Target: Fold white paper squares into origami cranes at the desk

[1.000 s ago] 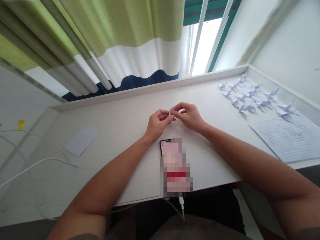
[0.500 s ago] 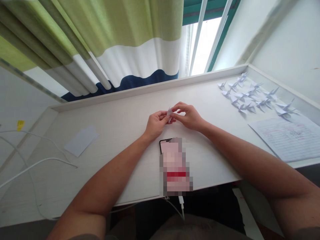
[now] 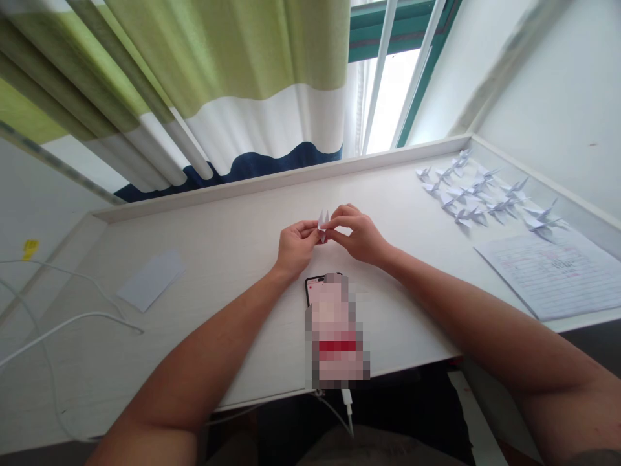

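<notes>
A small piece of folded white paper (image 3: 322, 226) is held up over the middle of the desk, with two narrow points rising from its top. My left hand (image 3: 297, 246) pinches it from the left side, fingers closed. From the right, my right hand (image 3: 358, 234) grips the same paper between thumb and fingertips. Parts of the paper are hidden by the fingers. Below both hands lies a phone (image 3: 334, 330) with a blurred screen and a white cable plugged into its lower end.
Several folded paper cranes (image 3: 485, 194) stand at the desk's (image 3: 233, 220) back right, beside a written sheet of lined paper (image 3: 557, 272). Loose white paper pieces (image 3: 151, 281) lie at left, near white cables (image 3: 87, 317). A curtain (image 3: 233, 77) hangs behind the raised rim.
The folded paper now shows two separate upright points where one showed before. Both hands keep hold of it. The whole view has shifted slightly.
</notes>
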A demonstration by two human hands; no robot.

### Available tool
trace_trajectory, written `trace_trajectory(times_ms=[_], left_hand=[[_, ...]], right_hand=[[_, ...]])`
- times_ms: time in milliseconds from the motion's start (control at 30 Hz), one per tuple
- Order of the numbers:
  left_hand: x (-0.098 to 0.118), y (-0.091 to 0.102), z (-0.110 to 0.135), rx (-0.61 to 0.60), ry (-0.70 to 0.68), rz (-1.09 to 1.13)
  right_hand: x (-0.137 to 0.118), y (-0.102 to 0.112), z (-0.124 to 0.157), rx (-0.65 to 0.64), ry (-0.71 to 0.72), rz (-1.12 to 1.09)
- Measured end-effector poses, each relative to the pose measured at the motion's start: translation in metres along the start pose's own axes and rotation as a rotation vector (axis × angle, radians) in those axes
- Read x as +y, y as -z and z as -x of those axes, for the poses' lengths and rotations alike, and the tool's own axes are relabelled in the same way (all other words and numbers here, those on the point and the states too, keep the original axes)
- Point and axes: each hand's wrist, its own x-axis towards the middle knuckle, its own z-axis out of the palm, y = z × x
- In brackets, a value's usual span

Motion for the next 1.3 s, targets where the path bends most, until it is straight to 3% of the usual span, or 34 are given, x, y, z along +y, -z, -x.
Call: trace_trajectory(times_ms=[100, 333, 533, 600, 700, 800, 1033, 1300], left_hand=[[-0.001, 0.001, 0.000, 0.023, -0.009, 0.041], [0.007, 0.002, -0.001, -0.057, 0.021, 0.154], [0.004, 0.003, -0.002, -0.058, -0.004, 0.098], [0.003, 0.002, -0.001, -0.070, -0.032, 0.068], [0.001, 0.001, 0.001, -0.076, -0.077, -0.024], [0.000, 0.000, 0.002, -0.062, -0.089, -0.080], [-0.004, -0.001, 0.001, -0.080, -0.055, 0.025], [-0.003, -0.002, 0.000, 0.045, -0.088, -0.050]], right_hand=[[0.003, 0.000, 0.000, -0.030, 0.069, 0.076], [0.014, 0.005, -0.001, -0.032, 0.142, 0.187], [0.004, 0.008, 0.001, -0.074, 0.133, 0.168], [-0.001, 0.007, 0.001, -0.011, 0.084, 0.070], [-0.004, 0.006, 0.000, 0.103, -0.117, -0.086], [-0.002, 0.003, -0.002, 0.073, -0.255, -0.187], [0.000, 0.000, -0.004, -0.009, -0.219, -0.147], [-0.005, -0.002, -0.003, 0.101, -0.269, -0.180]])
